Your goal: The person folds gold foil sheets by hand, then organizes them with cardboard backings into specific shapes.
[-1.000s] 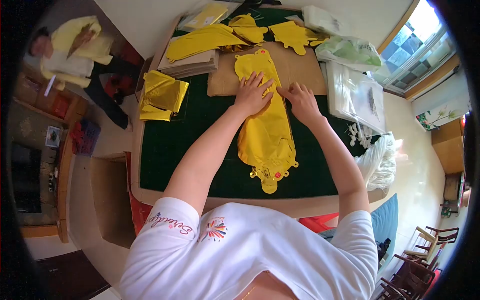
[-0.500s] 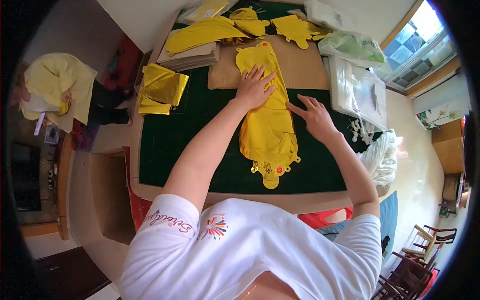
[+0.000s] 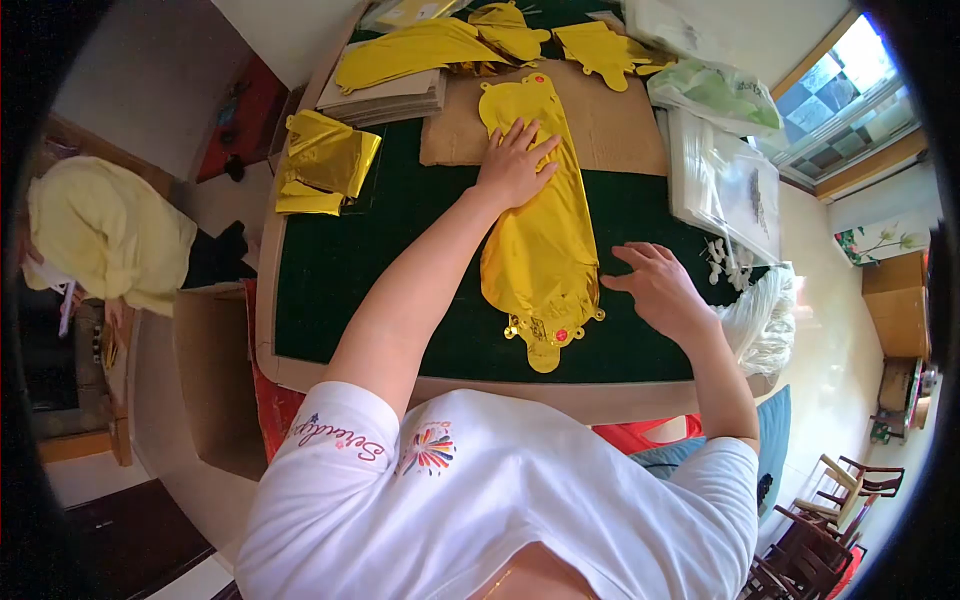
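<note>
A flat gold foil balloon (image 3: 540,240) lies lengthwise on the dark green tabletop, its far end over a brown cardboard sheet. Small tabs and a red round mark show at each end. My left hand (image 3: 518,165) is spread flat on the balloon's upper part, fingers apart, pressing nothing else. Off the balloon's lower right edge is my right hand (image 3: 662,288), fingers extended and apart, the tips close to the foil and holding nothing.
Folded gold foil (image 3: 328,160) lies at the left. More gold foil pieces (image 3: 425,52) rest at the back, partly on stacked cardboard (image 3: 385,98). Clear plastic bags (image 3: 725,185), small white pieces (image 3: 722,262) and a white strand bundle (image 3: 760,318) line the right. A person (image 3: 110,230) bends at far left.
My right hand has slid toward me along the balloon's right edge. The foil's lower part, wrinkled before, looks flatter. My left hand stays on the balloon; the person at left has bent lower.
</note>
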Available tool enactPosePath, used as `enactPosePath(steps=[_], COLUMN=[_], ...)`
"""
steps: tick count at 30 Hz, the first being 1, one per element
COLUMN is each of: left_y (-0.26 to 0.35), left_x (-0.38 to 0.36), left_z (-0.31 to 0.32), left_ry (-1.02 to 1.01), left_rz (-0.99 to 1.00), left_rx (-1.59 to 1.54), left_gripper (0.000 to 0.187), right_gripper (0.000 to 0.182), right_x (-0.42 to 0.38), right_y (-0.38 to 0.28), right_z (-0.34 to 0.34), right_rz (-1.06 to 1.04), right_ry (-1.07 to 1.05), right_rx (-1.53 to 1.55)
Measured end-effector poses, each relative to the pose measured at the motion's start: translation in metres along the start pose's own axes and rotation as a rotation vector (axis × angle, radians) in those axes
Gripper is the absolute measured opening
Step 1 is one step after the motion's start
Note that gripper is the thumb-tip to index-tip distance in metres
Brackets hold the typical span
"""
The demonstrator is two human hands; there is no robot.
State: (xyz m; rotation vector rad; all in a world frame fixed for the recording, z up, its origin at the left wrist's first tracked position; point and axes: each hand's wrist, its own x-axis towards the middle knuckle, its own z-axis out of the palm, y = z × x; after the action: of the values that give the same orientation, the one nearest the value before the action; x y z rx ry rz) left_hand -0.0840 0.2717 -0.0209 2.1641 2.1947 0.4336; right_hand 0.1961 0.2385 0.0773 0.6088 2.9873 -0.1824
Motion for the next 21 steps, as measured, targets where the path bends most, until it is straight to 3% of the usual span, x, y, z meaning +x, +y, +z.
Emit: enactPosePath(steps=[2,5,6,8,9,21], left_y=[-0.001,-0.002,-0.002,-0.001,0.0,0.0], left_x=[-0.001,0.0,0.0,0.0,-0.001,-0.003], left_z=[0.0,0.004,0.005,0.002,0.0,0.001], left_ry=[-0.001,0.013,0.014,0.021,0.017,0.037], left_rz=[-0.005,-0.005,-0.001,-0.01,-0.006,0.007], left_rx=[0.001,0.0,-0.004,0.001,-0.011,-0.057], left_gripper=[0.05,0.05,0.049,0.049,0.049,0.049], right_gripper=[0.051,0.043,0.043,0.036,0.032,0.033], right_x=[0.009,0.042,0.05,0.065,0.068,0.059], right_y=[0.002,0.009,0.013,0.019,0.021,0.023], right_z=[-0.002,0.009,0.021,0.044,0.055,0.061], right_rz=[-0.01,0.097,0.087,0.311,0.289,0.204], right_ry=[-0.049,0.464,0.464,0.616,0.685,0.647], right_rx=[0.044,0.408,0.405,0.836,0.838,0.697])
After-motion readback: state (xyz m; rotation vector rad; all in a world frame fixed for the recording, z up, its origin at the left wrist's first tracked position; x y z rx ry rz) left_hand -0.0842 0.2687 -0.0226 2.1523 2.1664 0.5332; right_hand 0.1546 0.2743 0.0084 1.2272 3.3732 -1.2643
